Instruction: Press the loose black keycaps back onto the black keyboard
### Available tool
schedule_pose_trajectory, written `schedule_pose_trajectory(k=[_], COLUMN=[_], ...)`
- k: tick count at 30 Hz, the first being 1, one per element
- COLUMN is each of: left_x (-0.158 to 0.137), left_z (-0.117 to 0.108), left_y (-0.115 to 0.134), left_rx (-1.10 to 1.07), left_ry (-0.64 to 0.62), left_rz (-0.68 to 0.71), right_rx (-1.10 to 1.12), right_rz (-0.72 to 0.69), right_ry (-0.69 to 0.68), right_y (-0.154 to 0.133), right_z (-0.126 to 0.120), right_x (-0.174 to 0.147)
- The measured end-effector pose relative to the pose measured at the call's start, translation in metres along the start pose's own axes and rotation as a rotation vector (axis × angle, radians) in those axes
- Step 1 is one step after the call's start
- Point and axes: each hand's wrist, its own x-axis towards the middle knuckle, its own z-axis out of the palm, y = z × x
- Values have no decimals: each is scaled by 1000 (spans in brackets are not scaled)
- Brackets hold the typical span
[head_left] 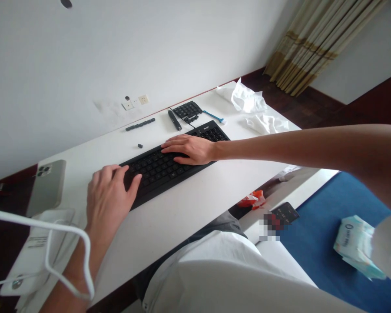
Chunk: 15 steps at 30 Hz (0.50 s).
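A black keyboard [159,167] lies at a slant on the white desk. My left hand [109,191] is at its left end, fingers bent around the edge and thumb over the top. Across the keys to the right, my right hand [192,148] rests palm down with fingers stretched out, covering part of the keyboard. Behind the keyboard lie a single black keycap [140,146], a row of keycaps [140,124] and a block of small black keys [187,110]. Beside that block are a black pen-shaped tool [174,120] and a blue-handled brush [213,116].
A phone [48,184] and a white power strip [35,256] with a looping white cable [68,228] are at the desk's left end. Crumpled white plastic [247,99] lies at the far right. A wipes pack [358,245] rests on a blue surface [316,230].
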Motion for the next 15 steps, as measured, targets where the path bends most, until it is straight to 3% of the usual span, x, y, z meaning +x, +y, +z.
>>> schedule_pose_trajectory(k=[15], left_x=[5], left_z=[6], left_y=[-4], left_rx=[36], left_ry=[86], left_rz=[1], right_rx=[2], right_rz=[-26], right_ry=[38], right_y=[0], right_z=[0], right_x=[0])
